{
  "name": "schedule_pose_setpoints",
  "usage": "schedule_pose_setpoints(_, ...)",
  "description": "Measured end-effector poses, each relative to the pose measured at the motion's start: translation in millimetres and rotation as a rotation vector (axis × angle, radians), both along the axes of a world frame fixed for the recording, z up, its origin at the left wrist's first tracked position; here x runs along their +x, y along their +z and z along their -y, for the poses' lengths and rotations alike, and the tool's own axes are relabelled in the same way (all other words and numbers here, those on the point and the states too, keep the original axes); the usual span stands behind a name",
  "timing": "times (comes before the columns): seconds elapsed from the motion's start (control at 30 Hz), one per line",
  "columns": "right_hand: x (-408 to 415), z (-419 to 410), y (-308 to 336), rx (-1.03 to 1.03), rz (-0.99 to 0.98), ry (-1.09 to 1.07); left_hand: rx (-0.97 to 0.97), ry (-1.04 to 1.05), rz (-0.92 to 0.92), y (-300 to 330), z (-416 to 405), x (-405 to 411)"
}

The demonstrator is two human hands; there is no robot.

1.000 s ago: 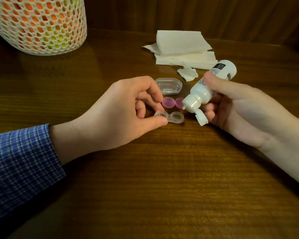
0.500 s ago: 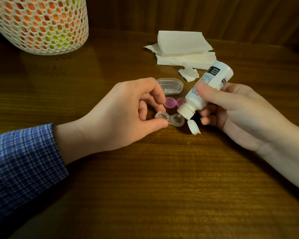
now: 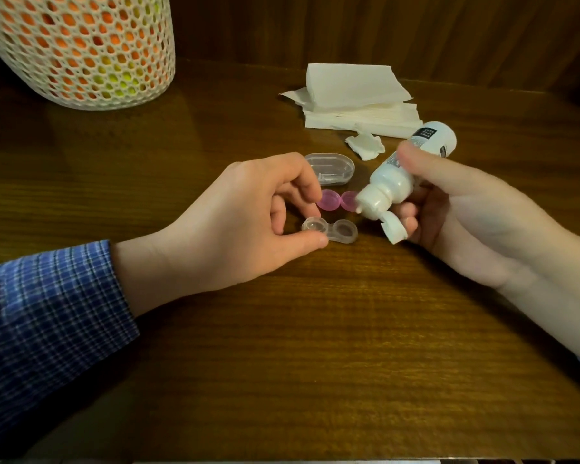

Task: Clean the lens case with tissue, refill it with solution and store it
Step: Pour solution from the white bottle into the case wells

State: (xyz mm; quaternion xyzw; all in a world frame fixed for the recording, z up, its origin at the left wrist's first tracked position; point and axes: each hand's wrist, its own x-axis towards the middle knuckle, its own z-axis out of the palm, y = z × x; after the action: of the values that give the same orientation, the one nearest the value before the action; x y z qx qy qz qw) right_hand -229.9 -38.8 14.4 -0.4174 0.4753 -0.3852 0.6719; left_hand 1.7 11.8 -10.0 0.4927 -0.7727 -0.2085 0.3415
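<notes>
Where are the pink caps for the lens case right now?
In the head view the two pink caps lie side by side on the table, just beyond the clear lens case, between it and the clear oval container.

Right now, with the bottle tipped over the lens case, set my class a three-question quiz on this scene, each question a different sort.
1. True or false: the bottle has its flip cap open.
2. Which hand steadies the lens case? A) left hand B) right hand
3. Fill in: the two loose caps behind the case are ____ in colour.

Key: 1 true; 2 A; 3 pink.
</notes>
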Motion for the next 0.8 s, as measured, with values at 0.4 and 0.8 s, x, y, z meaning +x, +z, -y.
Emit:
schedule_pose_setpoints(0.4,-16.5,4.1,5.4,0.15,0.167,0.022,-0.064,0.1,0.1,3.9,-25.2,-17.7)
schedule_pose_setpoints(0.8,-36.8,7.2,2.9,0.124,0.194,0.022,-0.075,-0.019,0.154,2.3,-48.4,-30.9)
